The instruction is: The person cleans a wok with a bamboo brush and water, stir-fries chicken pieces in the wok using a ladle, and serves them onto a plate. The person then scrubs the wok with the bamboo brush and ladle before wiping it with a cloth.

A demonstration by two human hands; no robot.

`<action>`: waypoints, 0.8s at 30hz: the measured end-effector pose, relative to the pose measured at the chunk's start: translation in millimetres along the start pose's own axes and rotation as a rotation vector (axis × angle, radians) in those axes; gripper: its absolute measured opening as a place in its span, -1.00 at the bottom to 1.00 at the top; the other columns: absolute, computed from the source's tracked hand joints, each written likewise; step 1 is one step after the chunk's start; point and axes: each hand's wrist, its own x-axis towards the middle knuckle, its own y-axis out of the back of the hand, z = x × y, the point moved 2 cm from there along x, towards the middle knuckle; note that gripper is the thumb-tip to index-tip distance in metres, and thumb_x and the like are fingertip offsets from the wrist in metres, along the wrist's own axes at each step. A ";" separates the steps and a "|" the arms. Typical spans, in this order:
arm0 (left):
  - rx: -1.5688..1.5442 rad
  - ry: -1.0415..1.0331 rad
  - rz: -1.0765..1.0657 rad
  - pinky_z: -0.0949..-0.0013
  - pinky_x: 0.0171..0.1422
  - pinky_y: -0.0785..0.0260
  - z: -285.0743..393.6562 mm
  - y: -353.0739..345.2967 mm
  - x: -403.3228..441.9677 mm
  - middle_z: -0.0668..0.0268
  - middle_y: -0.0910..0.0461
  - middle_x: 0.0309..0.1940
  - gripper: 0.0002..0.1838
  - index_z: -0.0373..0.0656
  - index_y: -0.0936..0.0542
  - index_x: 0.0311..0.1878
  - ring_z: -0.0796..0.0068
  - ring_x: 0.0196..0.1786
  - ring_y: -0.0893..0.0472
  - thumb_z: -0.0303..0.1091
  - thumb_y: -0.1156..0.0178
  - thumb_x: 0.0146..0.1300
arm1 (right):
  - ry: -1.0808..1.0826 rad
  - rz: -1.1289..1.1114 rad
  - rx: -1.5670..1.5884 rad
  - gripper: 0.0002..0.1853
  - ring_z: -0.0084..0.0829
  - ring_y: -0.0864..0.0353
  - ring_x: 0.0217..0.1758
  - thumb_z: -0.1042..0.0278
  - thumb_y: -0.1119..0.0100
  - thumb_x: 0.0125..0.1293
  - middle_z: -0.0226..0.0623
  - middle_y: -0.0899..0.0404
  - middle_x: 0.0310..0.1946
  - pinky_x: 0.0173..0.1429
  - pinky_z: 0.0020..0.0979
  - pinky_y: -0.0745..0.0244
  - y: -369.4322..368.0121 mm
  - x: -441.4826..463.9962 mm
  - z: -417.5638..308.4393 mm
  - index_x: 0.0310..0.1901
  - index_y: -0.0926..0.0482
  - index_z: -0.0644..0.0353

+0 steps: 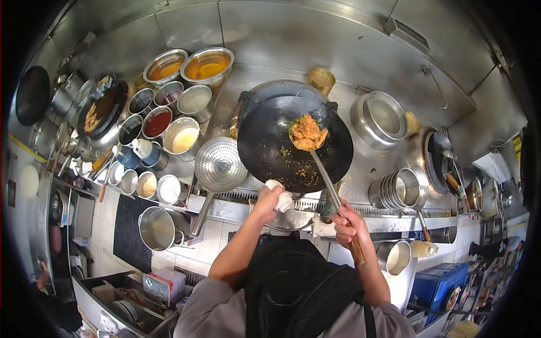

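A black wok [262, 135] sits on the burner ahead, tilted, with brown crumbs and bits of green on its inner wall. My left hand [267, 204] is closed on a folded white cloth [284, 201] at the wok's near rim; the cloth hides whether a wok handle lies inside. Closed around the wooden handle of a long metal ladle [327, 179] is my right hand [348, 224]. The ladle's bowl is over the wok, heaped with orange-brown pieces of food [307, 134] and some green leaves. That heap hides most of the bowl.
Left of the wok, a perforated strainer [220, 164] lies with its handle over the counter edge. Several sauce pots, including one with red sauce [157, 122], stand beyond it. Stacked metal pots [407, 188] and a large metal basin [385, 117] are at right.
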 end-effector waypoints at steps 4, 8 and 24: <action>0.031 -0.141 0.061 0.23 -0.26 -0.56 -8.3 7.2 14.0 0.22 -0.56 -0.24 -0.75 -0.25 -0.44 0.02 0.35 -0.28 -0.64 -0.51 -0.09 0.26 | 0.014 0.101 -0.093 -0.64 -0.84 -0.11 -0.78 0.25 0.05 0.55 -0.55 -0.23 -0.53 -0.79 -0.68 -0.07 -1.1 -15.4 -2.9 0.32 -0.29 -0.01; 0.467 -0.428 0.207 0.19 0.07 -0.45 -30.3 37.7 22.7 0.08 -0.51 -0.03 -0.49 -0.33 -0.24 0.21 0.24 -0.03 -0.57 -0.49 -0.12 0.21 | -0.030 0.178 -0.202 -0.58 -0.77 -0.15 -0.78 0.31 -0.05 0.49 -0.49 -0.29 -0.53 -0.77 -0.61 -0.11 0.6 -25.2 -6.1 0.32 -0.26 0.04; 0.830 -0.753 0.284 0.03 0.10 -0.38 -28.9 26.3 -12.2 -0.18 -0.48 -0.10 -0.48 -0.37 -0.23 0.11 -0.16 -0.03 -0.55 -0.45 -0.18 0.12 | -0.098 -0.193 -0.002 -0.69 -0.86 -0.18 -0.77 0.30 0.09 0.56 -0.54 -0.26 -0.49 -0.84 -0.69 -0.12 -73.0 -21.7 -67.0 0.26 -0.35 0.09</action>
